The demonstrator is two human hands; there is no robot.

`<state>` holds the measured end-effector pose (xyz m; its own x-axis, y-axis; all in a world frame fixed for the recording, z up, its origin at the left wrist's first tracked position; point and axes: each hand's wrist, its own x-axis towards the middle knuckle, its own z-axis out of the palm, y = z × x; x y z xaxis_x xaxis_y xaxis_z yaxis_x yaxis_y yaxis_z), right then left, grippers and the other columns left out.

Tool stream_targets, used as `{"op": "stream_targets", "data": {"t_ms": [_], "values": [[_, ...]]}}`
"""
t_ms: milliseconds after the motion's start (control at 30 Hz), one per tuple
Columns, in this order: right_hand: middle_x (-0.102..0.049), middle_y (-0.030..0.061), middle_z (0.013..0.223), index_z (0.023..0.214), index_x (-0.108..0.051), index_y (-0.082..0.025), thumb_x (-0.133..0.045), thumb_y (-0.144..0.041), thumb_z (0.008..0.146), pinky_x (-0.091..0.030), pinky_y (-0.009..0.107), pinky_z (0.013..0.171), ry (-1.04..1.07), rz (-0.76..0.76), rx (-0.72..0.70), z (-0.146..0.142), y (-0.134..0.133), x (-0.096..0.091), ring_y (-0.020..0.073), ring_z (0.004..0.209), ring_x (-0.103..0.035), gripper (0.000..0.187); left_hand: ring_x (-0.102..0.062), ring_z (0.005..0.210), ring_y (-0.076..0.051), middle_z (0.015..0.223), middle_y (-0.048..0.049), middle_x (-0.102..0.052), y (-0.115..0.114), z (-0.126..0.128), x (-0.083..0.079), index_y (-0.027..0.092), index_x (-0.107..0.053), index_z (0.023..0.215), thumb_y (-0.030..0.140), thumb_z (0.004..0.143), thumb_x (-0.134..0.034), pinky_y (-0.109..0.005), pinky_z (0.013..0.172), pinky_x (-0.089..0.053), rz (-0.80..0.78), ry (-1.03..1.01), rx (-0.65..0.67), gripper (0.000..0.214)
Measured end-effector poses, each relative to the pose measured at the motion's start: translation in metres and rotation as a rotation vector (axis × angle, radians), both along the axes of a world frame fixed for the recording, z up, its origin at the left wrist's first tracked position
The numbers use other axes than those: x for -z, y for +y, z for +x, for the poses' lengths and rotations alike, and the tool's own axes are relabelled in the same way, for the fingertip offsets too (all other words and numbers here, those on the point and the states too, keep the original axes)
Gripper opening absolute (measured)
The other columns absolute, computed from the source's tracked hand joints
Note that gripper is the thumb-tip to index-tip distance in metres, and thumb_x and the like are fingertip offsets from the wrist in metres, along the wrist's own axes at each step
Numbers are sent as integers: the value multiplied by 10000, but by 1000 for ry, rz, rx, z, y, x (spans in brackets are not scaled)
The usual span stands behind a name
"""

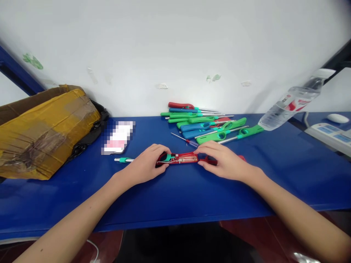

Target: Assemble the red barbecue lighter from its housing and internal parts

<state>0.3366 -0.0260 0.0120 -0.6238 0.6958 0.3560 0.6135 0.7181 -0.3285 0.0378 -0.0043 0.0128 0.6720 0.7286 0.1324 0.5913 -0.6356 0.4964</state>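
Observation:
An opened red long-nosed lighter [185, 159] lies on the blue table with its inner parts exposed. Its metal nozzle [120, 160] sticks out to the left, beyond my left hand [146, 164]. That hand is closed around the lighter's left part, near the teal trigger [167, 157]. My right hand [223, 160] pinches the right end of the red casing between thumb and fingers. Partly hidden under the right hand is another red casing piece [242, 158]. Just behind the lighter lies a small screwdriver [192, 143].
Several green, blue and red lighters [211, 137] are heaped against the wall. A phone [118, 138] and a taped cardboard box [46, 135] are at left. To the right stand a water bottle [293, 100] and a white power strip [333, 135]. The table's front edge [175, 223] is near me.

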Motion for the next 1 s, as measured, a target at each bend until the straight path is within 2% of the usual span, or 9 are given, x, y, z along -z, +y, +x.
{"op": "stream_targets", "data": {"t_ms": [367, 633, 833, 1000], "values": [[-670, 121, 1130, 1165, -644, -189, -535, -273, 946, -529, 443, 912, -44, 39, -67, -23, 5, 5, 268, 1048, -606, 259, -559, 1124, -233, 1217, -61, -613, 2, 2, 4, 234, -584, 1192, 285, 897, -573, -381, 961, -503, 9, -8, 21, 299], [-674, 122, 1096, 1039, -680, -184, -580, -286, 912, -520, 437, 883, -68, 56, -113, -48, 19, 0, 261, 994, -618, 191, -573, 1097, -237, 1181, -69, -627, 0, 2, 3, 228, -590, 1169, 273, 892, -565, -391, 955, -504, 34, -21, 30, 282], [-677, 105, 1092, 1087, -665, -196, -585, -276, 914, -513, 439, 923, -25, -4, -103, -48, 14, 6, 254, 1004, -617, 207, -553, 1104, -221, 1187, -55, -611, -2, 1, 4, 232, -566, 1170, 245, 901, -568, -371, 954, -496, 33, -23, 31, 269], [-651, 124, 1160, 1130, -668, -182, -548, -295, 943, -501, 459, 965, -29, 26, -80, -47, 10, 11, 261, 1046, -612, 250, -536, 1147, -226, 1227, -56, -597, -1, 2, 4, 238, -583, 1202, 285, 911, -586, -376, 993, -476, 37, -27, 40, 295]]}}
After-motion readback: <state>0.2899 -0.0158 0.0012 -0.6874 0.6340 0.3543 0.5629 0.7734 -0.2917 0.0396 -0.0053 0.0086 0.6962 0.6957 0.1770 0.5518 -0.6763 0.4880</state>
